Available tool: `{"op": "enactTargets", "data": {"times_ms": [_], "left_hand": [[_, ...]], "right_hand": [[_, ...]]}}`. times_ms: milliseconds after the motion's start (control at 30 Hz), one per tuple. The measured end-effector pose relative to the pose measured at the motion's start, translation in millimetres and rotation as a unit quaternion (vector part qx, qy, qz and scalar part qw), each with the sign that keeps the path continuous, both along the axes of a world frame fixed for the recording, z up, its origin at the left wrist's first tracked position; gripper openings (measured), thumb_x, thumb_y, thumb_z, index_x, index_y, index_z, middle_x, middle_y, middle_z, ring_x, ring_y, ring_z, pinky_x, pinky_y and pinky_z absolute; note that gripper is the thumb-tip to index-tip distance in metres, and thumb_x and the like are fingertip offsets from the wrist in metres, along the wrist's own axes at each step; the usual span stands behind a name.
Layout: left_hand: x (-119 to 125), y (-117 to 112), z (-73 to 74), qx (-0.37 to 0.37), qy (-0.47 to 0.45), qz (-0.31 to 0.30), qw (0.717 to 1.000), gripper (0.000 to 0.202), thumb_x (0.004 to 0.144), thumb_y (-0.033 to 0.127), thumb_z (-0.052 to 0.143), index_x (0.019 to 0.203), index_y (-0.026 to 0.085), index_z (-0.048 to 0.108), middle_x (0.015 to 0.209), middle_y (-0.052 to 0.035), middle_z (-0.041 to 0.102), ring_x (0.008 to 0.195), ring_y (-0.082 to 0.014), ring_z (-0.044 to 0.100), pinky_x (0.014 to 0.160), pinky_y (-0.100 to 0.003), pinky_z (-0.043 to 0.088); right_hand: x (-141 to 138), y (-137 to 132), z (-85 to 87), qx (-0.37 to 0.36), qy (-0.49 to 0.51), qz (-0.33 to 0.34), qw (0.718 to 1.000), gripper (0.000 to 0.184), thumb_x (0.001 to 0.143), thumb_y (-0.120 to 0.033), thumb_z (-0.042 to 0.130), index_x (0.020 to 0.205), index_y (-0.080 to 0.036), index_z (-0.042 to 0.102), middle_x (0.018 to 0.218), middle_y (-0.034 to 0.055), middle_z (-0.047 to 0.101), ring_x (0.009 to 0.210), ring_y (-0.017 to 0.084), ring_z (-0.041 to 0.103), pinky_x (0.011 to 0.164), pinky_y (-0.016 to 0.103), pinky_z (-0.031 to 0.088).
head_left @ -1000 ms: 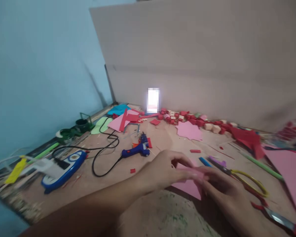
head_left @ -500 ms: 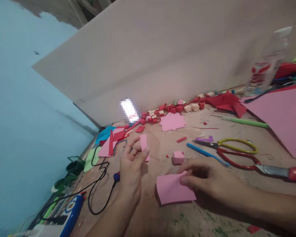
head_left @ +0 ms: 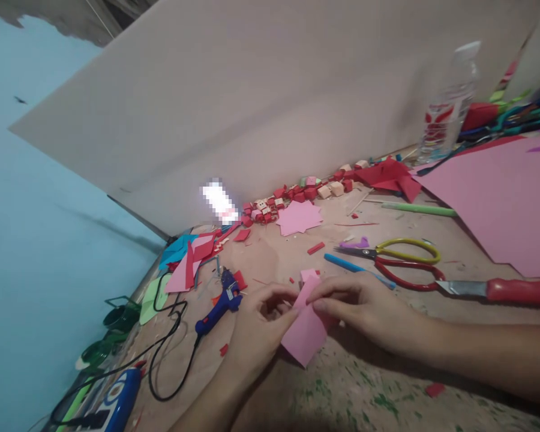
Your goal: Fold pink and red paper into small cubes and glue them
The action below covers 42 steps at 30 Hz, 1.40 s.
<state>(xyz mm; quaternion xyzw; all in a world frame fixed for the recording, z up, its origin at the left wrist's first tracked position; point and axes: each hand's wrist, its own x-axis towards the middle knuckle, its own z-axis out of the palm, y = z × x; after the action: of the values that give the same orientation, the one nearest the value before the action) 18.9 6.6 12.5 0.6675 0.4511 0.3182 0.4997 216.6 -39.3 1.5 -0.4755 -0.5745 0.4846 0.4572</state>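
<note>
Pink paper (head_left: 305,342) is held just above the worktop (head_left: 270,255), toward its near side, between both hands. Its left side is pinched by the left hand (head_left: 261,321), thumb against curled fingers; its upper right side is pinched by the right hand (head_left: 364,303), thumb and index close to the other thumb. Grip is light at both, likely so the thin sheet is steadied without being crushed. Along the upper edge a narrow pink band is seen; whether it is a fold or a separate strip can't be told, fingers in the way. Lower corner is left free, pointing toward the near edge.

Just behind, a small pink block (head_left: 309,275) is partly covered. Blue pen (head_left: 344,263) and scissors (head_left: 374,254) are laid beyond the right hand, knife (head_left: 508,291) toward the right edge, handle outward, probably for easy reach. Glue gun (head_left: 218,309) is set left of the left hand, cord run to the left edge. Folded paper cubes (head_left: 297,193) are lined along the back edge, presumably so the middle is left for handwork.
</note>
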Motion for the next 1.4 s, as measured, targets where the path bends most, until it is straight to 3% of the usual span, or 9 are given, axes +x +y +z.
{"op": "enactTargets", "data": {"times_ms": [100,300,400,567,733,900,967,1067,1400], "left_hand": [[-4.8,-2.4,2.6,0.019,-0.021,0.018,0.999,0.025,0.088,0.039,0.068,0.078,0.016,0.071,0.07,-0.0014,0.064,0.062,-0.0137,0.053,0.055,-0.024,0.039],[-1.7,-3.9,10.0,0.107,0.071,-0.008,0.992,0.01,0.082,0.023,0.075,0.074,0.018,0.073,0.078,-0.0019,0.07,0.073,-0.0152,0.058,0.068,-0.026,0.043],[-10.7,16.9,14.9,0.088,-0.013,0.118,0.989,0.013,0.077,0.024,0.079,0.071,0.015,0.072,0.069,-0.002,0.067,0.065,-0.0134,0.058,0.061,-0.024,0.043],[-59.1,75.9,18.6,0.128,-0.163,0.365,0.907,0.028,0.075,0.037,0.073,0.079,0.02,0.051,0.059,0.0095,0.047,0.042,-0.0052,0.032,0.043,-0.018,0.03],[-75.7,89.1,22.9,0.192,-0.211,0.456,0.843,0.038,0.071,0.023,0.071,0.083,0.024,0.035,0.066,0.0113,0.043,0.042,-0.004,0.034,0.042,-0.015,0.029],[-42.5,48.1,27.9,0.277,-0.196,0.363,0.867,0.024,0.077,0.026,0.076,0.086,0.021,0.054,0.067,0.0085,0.047,0.048,-0.0067,0.04,0.048,-0.019,0.038],[-28.8,28.8,22.9,0.351,-0.03,0.185,0.917,0.009,0.086,0.026,0.071,0.087,0.02,0.065,0.08,0.0003,0.061,0.067,-0.0126,0.058,0.064,-0.025,0.049],[-13.8,7.8,8.4,0.391,0.127,0.012,0.912,0.021,0.08,0.023,0.081,0.097,0.021,0.069,0.116,-0.0086,0.068,0.105,-0.0238,0.065,0.086,-0.033,0.054],[-4.8,2.0,-16.2,0.387,0.15,-0.032,0.909,0.012,0.091,0.01,0.07,0.098,0.019,0.068,0.1,-0.0044,0.074,0.097,-0.019,0.068,0.088,-0.03,0.051]], "right_hand": [[1.3,0.0,-0.4,0.006,-0.014,-0.025,1.0,0.018,0.088,-0.028,0.063,0.083,-0.024,0.08,0.084,0.0019,0.077,0.08,0.021,0.068,0.077,0.034,0.053],[3.0,0.5,-3.9,0.036,-0.024,-0.046,0.998,0.02,0.091,-0.029,0.061,0.086,-0.023,0.08,0.09,0.003,0.078,0.083,0.022,0.07,0.073,0.033,0.054],[3.2,1.6,-5.9,0.024,-0.018,-0.085,0.996,0.023,0.091,-0.034,0.061,0.091,-0.021,0.08,0.087,0.0052,0.077,0.071,0.02,0.068,0.06,0.03,0.052],[3.1,1.3,-4.4,-0.007,-0.02,-0.099,0.995,0.028,0.09,-0.037,0.061,0.097,-0.018,0.081,0.088,0.0078,0.077,0.067,0.019,0.066,0.055,0.029,0.049],[2.8,-1.9,-3.8,0.007,-0.052,-0.056,0.997,0.032,0.091,-0.036,0.056,0.1,-0.018,0.081,0.092,0.0087,0.078,0.075,0.023,0.068,0.065,0.034,0.052],[2.2,-2.6,-3.2,0.051,-0.064,-0.047,0.995,0.029,0.092,-0.029,0.055,0.1,-0.019,0.08,0.104,0.0088,0.079,0.092,0.027,0.071,0.079,0.038,0.054],[1.2,-2.1,-4.3,0.047,-0.041,-0.05,0.997,0.028,0.093,-0.029,0.056,0.103,-0.02,0.08,0.107,0.0085,0.079,0.096,0.026,0.071,0.081,0.038,0.055],[0.1,-1.6,-7.3,0.033,-0.011,-0.043,0.998,0.027,0.094,-0.031,0.057,0.107,-0.021,0.079,0.11,0.0083,0.079,0.092,0.026,0.072,0.077,0.038,0.056],[1.6,-0.7,-2.0,0.022,-0.016,-0.02,0.999,0.024,0.092,-0.036,0.06,0.099,-0.024,0.081,0.094,0.0061,0.078,0.08,0.023,0.072,0.073,0.035,0.056]]}}
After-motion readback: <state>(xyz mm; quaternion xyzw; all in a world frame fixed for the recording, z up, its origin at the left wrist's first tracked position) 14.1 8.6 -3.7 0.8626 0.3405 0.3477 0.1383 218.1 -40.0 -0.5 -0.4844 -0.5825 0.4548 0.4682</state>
